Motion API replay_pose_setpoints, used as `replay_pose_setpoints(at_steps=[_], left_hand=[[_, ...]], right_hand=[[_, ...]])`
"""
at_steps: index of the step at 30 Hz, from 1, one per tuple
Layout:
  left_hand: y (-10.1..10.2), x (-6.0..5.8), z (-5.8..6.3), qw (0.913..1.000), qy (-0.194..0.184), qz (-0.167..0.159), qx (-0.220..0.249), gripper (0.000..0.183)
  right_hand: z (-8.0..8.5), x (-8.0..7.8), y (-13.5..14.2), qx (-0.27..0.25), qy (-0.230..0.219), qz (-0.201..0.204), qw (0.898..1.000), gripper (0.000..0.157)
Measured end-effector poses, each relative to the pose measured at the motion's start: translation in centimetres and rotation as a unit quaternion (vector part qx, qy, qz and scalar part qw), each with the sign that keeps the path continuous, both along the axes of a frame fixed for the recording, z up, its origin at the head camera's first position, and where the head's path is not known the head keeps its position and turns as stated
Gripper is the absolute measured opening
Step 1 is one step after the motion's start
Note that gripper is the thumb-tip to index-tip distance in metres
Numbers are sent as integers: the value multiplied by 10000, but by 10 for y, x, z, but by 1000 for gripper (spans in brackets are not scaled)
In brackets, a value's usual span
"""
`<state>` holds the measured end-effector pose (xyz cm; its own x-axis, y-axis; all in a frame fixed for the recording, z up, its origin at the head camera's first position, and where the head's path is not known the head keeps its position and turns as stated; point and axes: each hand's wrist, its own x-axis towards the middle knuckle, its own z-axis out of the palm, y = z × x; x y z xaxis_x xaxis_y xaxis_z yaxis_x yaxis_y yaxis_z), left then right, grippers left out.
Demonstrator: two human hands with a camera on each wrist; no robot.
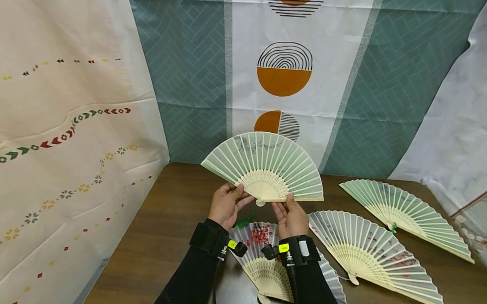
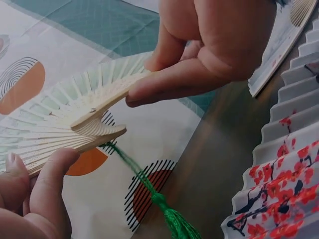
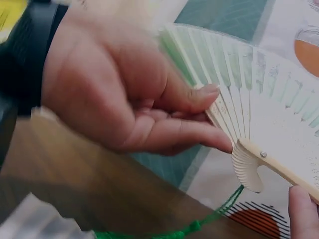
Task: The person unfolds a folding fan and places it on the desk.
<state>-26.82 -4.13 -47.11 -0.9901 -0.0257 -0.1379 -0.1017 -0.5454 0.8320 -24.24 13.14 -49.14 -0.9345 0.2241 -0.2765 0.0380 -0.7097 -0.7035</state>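
Both hands hold up a spread pale green folding fan (image 1: pixel 264 158) with cream ribs, above the far part of the table. My left hand (image 1: pixel 226 204) pinches its left edge between thumb and fingers. The right hand (image 1: pixel 293 218) pinches the right edge close to the pivot. From the pivot end hangs a green tassel (image 2: pixel 174 221). Both hands also appear in the wrist views, with the fan's ribs (image 3: pixel 284 124) fanned out between them. Below the forearms lies a spread whitish fan with red blossoms (image 1: pixel 259 236), partly hidden by the right arm.
On the right of the brown wooden table (image 1: pixel 150 239) lie a spread greyish-white fan (image 1: pixel 371 248) and, behind it, a spread green fan (image 1: pixel 407 208). A patterned cloth (image 1: pixel 189 74) hangs behind the table. Another printed cloth (image 1: pixel 59 159) stands along the left.
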Motion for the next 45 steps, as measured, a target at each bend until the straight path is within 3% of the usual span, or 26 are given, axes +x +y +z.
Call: replay_pose_setpoints(at_steps=[6,10,21,29,33,36,41,45], left_hand=[[-4,2,0,9986,7,471,254,8],[-7,3,-2,9964,-68,771,333,10],[-26,-5,3,9820,113,1692,828,13],[-52,-1,-1,9665,-248,2244,1223,19],[-68,9,-6,9624,-474,2358,1260,38],[-80,19,-10,9649,-598,2296,1129,49],[-99,41,-21,9724,-804,1977,941,56],[-109,54,-25,9709,-1023,1880,1071,58]], right_hand=[[1,-4,-14,-563,130,-77,9983,53],[2,-7,-24,-738,81,36,9972,58],[28,-40,-60,-494,8,276,9984,55],[33,-61,-91,279,-183,783,9964,48],[26,-65,-102,867,-383,1212,9881,45],[19,-67,-108,1248,-450,1539,9791,43],[2,-69,-118,1701,-620,1904,9649,42],[-17,-81,-127,1876,-905,2052,9563,40]])
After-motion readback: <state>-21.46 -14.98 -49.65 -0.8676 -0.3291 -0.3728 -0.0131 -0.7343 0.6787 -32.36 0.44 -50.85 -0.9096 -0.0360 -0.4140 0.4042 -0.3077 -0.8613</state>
